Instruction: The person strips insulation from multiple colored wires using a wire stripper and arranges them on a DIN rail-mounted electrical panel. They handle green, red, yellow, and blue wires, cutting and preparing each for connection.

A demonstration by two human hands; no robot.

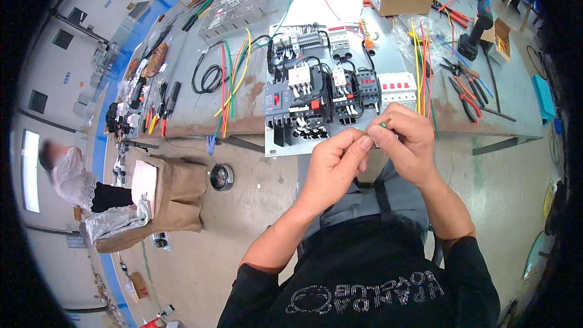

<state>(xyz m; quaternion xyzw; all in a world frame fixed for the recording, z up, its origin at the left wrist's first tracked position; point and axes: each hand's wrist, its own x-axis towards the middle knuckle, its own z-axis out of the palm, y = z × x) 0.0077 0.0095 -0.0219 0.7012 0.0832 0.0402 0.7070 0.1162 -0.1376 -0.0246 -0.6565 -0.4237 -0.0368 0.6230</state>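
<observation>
As we look at the small green piece, it sits in the right hand's pinched fingers, just right of the left hand, whose thumb and forefinger are closed together on something we cannot make out; the right is nearer, and its long axis is too small for us to tell. Beyond both hands we see the wired panel on the tabletop, and farther off two open containers, a far cardboard box and a smaller right-hand carton, both holding small coloured pieces.

Head-worn fisheye view, looking down, wired panel near
</observation>
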